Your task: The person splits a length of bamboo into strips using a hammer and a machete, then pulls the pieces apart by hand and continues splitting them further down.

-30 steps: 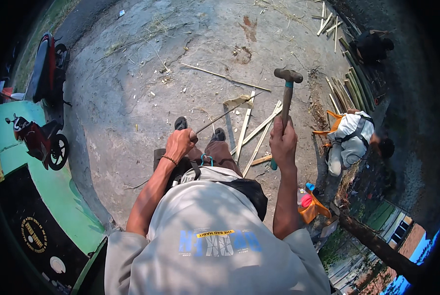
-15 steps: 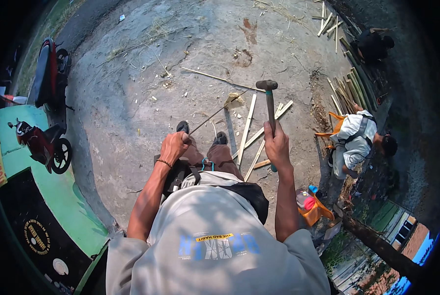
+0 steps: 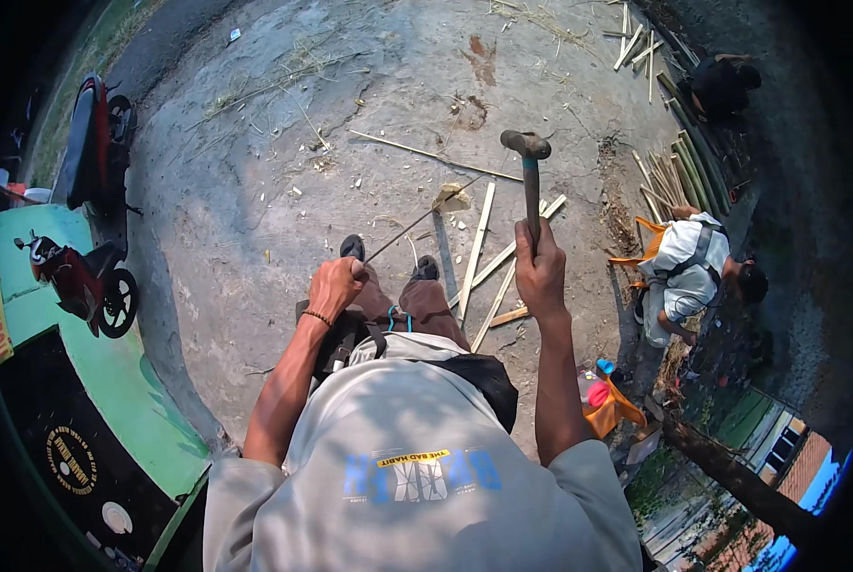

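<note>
Working remotely, I'm wrapping the left grip [image 3: 336,286] around the handle of a long, thin dark tool [image 3: 398,236]. It is extending outward across a pale chunk [image 3: 457,202]; whether they're touching, I can't tell. My right grip [image 3: 542,275] is clasping a hammer [image 3: 531,195] by its shaft, head uppermost. Pale strips [image 3: 477,248] are lying on the ground [image 3: 245,229] nearby.

Handle of the long thin dark tool [image 3: 403,232] mostly hidden in the left hand [image 3: 334,288], grip of the dark-headed hammer [image 3: 531,191] covered by the right hand [image 3: 543,274], light grey T-shirt [image 3: 388,515] cut off below.
</note>
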`<state>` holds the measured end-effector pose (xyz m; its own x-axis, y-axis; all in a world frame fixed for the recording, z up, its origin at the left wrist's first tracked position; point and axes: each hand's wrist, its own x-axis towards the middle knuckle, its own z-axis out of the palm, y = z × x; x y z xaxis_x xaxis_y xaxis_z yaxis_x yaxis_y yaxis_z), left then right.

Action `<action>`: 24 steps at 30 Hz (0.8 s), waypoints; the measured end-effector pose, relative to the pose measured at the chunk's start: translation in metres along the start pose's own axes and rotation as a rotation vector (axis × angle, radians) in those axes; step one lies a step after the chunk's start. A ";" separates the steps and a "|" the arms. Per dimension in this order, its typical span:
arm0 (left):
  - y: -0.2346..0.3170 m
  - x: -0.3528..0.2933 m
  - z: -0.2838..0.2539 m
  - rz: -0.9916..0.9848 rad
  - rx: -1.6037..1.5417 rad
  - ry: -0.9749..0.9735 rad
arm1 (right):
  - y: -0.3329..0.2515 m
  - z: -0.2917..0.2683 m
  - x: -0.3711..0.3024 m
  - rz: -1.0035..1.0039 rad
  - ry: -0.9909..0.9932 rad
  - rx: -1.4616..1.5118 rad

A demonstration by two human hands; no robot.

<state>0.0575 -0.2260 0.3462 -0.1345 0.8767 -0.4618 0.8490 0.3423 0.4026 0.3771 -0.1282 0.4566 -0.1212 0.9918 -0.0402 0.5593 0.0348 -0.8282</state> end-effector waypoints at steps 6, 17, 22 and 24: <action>-0.002 0.006 0.003 0.004 -0.005 0.020 | 0.064 0.050 0.003 0.137 -0.093 -0.090; -0.007 -0.001 0.009 -0.024 0.008 -0.002 | -0.004 -0.012 -0.010 -0.211 0.004 0.104; -0.022 0.003 0.006 0.007 -0.003 -0.004 | 0.081 0.040 0.001 0.059 -0.178 -0.115; -0.017 0.003 0.004 -0.001 -0.003 -0.002 | 0.122 0.048 -0.005 0.178 -0.312 -0.220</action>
<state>0.0450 -0.2309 0.3349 -0.1344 0.8756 -0.4639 0.8474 0.3443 0.4043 0.4066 -0.1345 0.3294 -0.2304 0.9014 -0.3667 0.7515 -0.0747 -0.6555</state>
